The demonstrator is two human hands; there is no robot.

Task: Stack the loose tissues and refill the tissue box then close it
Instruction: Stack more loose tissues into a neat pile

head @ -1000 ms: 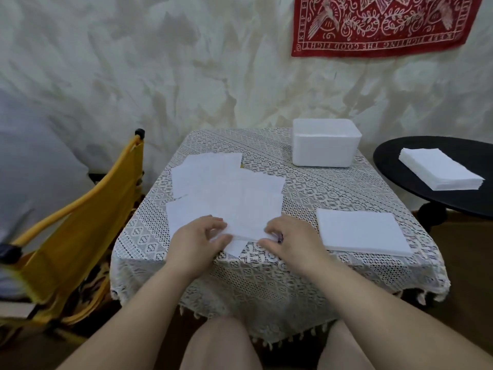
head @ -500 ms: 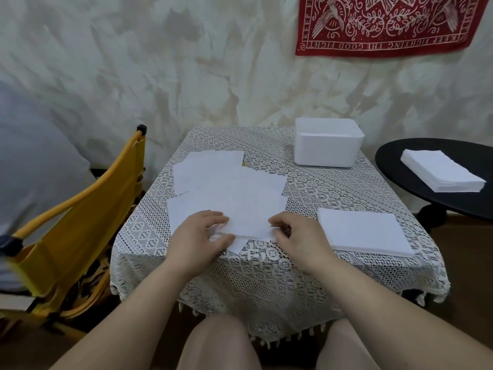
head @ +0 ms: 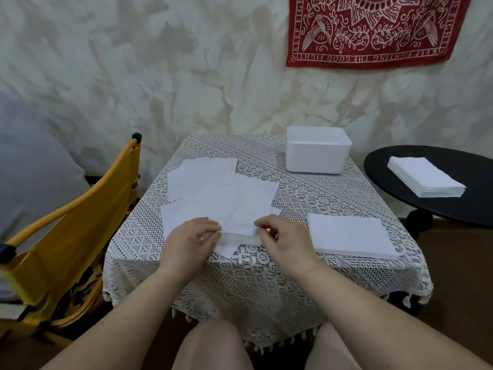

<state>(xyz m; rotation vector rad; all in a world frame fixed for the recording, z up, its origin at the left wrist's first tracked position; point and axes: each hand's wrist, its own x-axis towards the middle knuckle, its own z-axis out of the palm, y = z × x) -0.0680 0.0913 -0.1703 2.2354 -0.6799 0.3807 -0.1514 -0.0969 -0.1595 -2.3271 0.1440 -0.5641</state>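
Loose tissues: scattered, overlapping sheets on the left-centre of the worktop, fanned from the far left toward the near edge.
Left hand: fingers curled onto the near edge of the front sheets, apparently pinching it; thumb side faces the right hand.
Right hand: fingers bent, tips pinching the same near edge from the other side; the exact grip is partly hidden.
Step in hand (judgement): gathering the nearest sheets into one aligned pile.
How to do it well: slide, do not lift; keep a light pinch so thin sheets do not crease; square the near edges against each other first, then pull in the far sheets one layer at a time.
Tissue axis: sheets are rectangular; most lie with the long side running roughly left to right, several skewed, corners pointing toward the far right.
Neat stack: lies flat, just right of the right hand, long axis also left to right; a sensible target for matching orientation.
Tissue box: white, at the far edge, open top, well apart from the hands.
Risk: sheets snagging on the lace cloth.
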